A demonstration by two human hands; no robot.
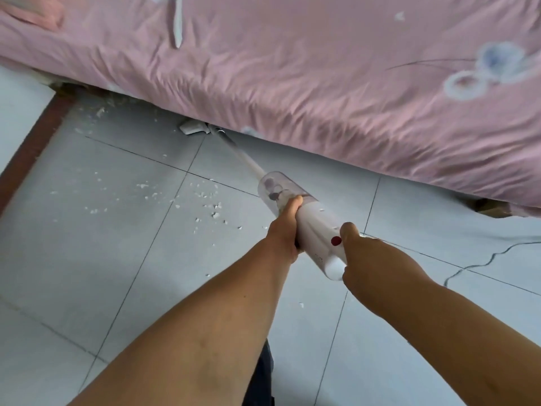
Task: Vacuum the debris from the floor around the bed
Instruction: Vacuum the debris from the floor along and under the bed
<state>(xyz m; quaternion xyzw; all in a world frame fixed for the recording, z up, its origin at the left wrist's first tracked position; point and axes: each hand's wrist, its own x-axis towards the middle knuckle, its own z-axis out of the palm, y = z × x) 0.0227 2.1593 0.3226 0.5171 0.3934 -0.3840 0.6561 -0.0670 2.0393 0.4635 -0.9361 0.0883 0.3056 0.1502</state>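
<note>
A white stick vacuum with a clear dust cup and a red button slants from my hands toward the bed. My left hand grips its body just behind the dust cup. My right hand holds the rear handle end. The thin tube runs up-left to the floor head, which sits at the bed's lower edge, partly hidden under the sheet. White debris flecks lie scattered on the grey tile floor, left of the tube. More bits lie near the bed's corner.
The bed with its pink flowered sheet fills the top and right. A reddish-brown strip borders the floor at the left. A thin cable snakes over the tiles at the right. A dark gap shows under the bed.
</note>
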